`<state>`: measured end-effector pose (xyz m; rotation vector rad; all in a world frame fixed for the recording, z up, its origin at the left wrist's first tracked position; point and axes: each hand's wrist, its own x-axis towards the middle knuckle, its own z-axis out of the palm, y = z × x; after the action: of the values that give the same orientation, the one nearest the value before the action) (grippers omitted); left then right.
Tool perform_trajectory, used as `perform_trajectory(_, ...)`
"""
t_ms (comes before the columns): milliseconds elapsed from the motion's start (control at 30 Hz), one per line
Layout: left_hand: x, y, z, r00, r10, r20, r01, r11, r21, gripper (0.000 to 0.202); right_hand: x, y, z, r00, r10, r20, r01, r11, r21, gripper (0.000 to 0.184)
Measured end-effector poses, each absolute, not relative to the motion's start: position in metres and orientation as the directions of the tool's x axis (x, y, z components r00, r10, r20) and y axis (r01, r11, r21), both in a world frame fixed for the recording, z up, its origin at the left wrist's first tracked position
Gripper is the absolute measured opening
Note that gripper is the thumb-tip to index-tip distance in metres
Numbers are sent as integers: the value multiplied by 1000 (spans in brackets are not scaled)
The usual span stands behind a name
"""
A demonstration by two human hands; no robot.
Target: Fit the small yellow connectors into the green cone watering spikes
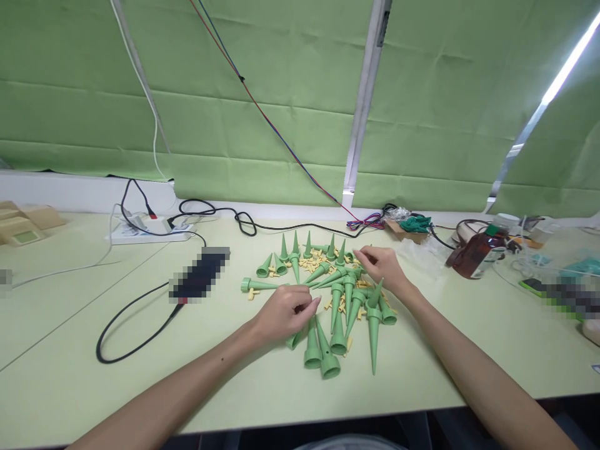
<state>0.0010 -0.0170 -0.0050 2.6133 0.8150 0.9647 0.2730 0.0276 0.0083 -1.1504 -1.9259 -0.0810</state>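
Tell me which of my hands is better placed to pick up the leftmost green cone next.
Likely your left hand: it is beside the narrow end of that green cone, while your right hand is farther away, across the other cones.

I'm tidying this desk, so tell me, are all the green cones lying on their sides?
No, several green cones stand with their tips pointing up, while others lie on their sides.

cones (374, 334): green | small fittings (307, 265): yellow | table (225, 394): pale yellow-green | cable (176, 310): black
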Motion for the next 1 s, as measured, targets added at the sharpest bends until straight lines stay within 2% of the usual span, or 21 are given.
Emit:
perform_trajectory(233, 2, -17, -4, 632, 599, 491, 442, -799, 407, 44, 273, 31, 2, -393, 808, 439, 706, 571, -419, 39)
perform_trajectory(433, 2, -17, -4, 646, 601, 470, 443, -797, 410, 44, 275, 36, -3, -448, 850, 278, 656, 523, -544, 36)
perform_trajectory(667, 2, -16, -4, 653, 615, 442, 450, -784, 427, 44, 279, 39, -8, -465, 854, 235, 611, 501, -612, 41)
perform_trajectory(1000, 1, -16, -5, 657, 613, 440, 453, -786, 420, 44, 277, 32, 1, -454, 860, 231, 589, 485, -646, 42)
